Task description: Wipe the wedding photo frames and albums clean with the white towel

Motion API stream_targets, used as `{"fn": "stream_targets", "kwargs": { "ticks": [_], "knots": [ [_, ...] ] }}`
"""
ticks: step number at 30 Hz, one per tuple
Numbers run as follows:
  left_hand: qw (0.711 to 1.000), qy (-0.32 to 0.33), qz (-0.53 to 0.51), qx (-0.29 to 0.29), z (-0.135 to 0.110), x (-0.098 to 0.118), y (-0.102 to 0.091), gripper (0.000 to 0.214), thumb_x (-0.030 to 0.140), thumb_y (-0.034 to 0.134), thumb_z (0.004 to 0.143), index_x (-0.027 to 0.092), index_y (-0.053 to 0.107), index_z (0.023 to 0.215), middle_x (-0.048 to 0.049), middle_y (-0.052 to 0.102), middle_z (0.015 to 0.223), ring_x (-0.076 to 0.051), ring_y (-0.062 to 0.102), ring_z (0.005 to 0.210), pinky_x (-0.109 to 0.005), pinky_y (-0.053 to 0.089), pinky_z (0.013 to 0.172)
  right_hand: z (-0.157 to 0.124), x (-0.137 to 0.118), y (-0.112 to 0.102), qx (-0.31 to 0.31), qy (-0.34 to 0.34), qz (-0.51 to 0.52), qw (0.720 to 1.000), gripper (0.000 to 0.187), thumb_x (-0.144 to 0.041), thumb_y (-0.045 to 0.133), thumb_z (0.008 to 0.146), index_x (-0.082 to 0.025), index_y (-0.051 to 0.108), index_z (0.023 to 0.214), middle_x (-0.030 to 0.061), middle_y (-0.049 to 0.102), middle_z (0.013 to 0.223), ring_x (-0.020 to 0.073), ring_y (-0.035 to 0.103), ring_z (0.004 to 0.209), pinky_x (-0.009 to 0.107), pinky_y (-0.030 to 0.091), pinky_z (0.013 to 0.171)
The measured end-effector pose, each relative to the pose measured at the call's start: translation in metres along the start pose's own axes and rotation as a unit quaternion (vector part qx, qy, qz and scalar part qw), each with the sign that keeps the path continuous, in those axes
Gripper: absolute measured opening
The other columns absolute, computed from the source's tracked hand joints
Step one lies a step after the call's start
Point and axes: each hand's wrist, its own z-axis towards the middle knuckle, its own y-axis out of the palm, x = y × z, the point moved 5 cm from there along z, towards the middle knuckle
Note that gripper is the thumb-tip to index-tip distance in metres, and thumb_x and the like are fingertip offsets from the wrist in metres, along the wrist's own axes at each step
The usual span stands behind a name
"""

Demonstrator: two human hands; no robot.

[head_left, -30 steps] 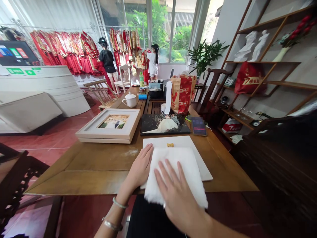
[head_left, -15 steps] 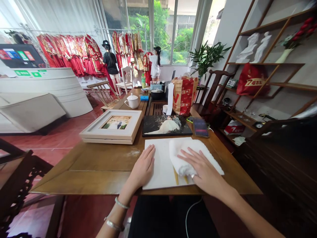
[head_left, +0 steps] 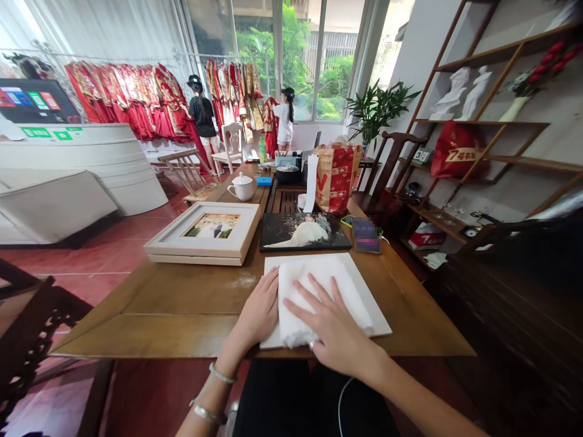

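Left hand: I see its fingers flat, gripping nothing, on the white flat board's left edge.
Right hand: fingers spread, pressing down.
White folded cloth: on the board, under my right palm.

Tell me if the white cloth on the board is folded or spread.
Folded, apparently: the white fluffy cloth forms a thick pad covering part of the white board under the right hand.
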Motion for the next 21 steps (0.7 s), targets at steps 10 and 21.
{"fn": "stream_targets", "kwargs": {
  "ticks": [10, 21],
  "knots": [
    [0.999, -0.034, 0.007, 0.009, 0.001, -0.003, 0.004, 0.046, 0.021, 0.029, 0.095, 0.014, 0.041, 0.139, -0.0112, 0.038, 0.149, -0.022, 0.027, 0.141, -0.044, 0.024, 0.116, -0.081, 0.051, -0.014, 0.019, 0.03, 0.063, 0.997, 0.091, 0.0, 0.036, 0.057, -0.036, 0.039, 0.14, -0.0085, 0.03, 0.151, 0.0208, 0.013, 0.142, 0.053, 0.013, 0.115],
    [0.999, -0.045, 0.012, -0.003, 0.002, -0.001, 0.001, 0.046, 0.022, 0.028, 0.095, 0.012, 0.041, 0.139, -0.0122, 0.036, 0.15, -0.022, 0.026, 0.141, -0.045, 0.024, 0.116, 0.008, 0.115, -0.025, 0.036, 0.126, -0.027, 0.991, 0.085, -0.007, 0.049, 0.065, -0.036, 0.032, 0.144, 0.0022, 0.016, 0.156, 0.0319, 0.004, 0.142, 0.058, 0.01, 0.111]
  ]
}}
